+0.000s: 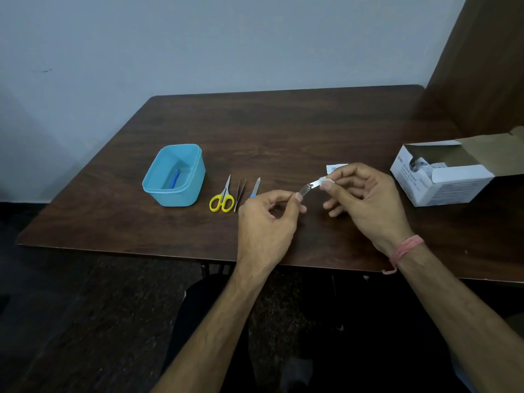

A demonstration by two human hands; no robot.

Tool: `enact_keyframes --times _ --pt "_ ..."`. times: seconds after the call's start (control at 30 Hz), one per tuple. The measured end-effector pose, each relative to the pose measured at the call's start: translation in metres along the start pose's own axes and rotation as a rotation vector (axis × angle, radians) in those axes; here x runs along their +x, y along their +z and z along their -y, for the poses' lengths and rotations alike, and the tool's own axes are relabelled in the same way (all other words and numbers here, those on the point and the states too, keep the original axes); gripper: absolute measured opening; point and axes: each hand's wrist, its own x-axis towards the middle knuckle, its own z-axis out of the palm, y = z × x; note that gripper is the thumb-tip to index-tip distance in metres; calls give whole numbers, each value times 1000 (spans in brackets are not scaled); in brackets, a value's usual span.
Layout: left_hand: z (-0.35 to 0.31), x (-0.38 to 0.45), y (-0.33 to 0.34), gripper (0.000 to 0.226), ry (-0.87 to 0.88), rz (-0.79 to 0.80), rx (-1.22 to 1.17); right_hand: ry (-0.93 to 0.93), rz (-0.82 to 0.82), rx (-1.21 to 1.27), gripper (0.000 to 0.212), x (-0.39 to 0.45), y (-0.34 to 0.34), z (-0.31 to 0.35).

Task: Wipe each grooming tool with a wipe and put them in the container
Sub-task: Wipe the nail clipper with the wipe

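My left hand (266, 219) pinches the nail clipper (307, 189) at one end above the counter (283, 131), so my right hand (365, 199) can pinch the wipe (325, 181) around the other end; the container (174, 175) waits at the left.

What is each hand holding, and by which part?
Left hand pinches a metal grooming tool by its near end; right hand pinches a wipe around its far end.

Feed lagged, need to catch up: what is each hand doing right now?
Left hand: pinches one end of the metal nail clipper.
Right hand: pinches the white wipe round the clipper's other end.
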Motion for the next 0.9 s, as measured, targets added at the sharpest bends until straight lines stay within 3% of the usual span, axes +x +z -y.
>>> enact_keyframes --times 0.3,0.53,0.73,0.8,0.9 --pt "0 1 -1 16 4 57 42 -11 -33 11 12 0 -1 -1" --pt "-7 6 2 22 -89 124 90 -15 23 46 14 -2 -2 2" --pt "-1 6 -3 11 -28 208 66 -44 73 -68 12 -3 0 1" --pt "2 7 -2 12 -35 195 58 -164 32 -240 7 -8 4 0" --pt "6 8 -1 11 -41 186 35 -538 -8 -668 5 -18 10 -7"
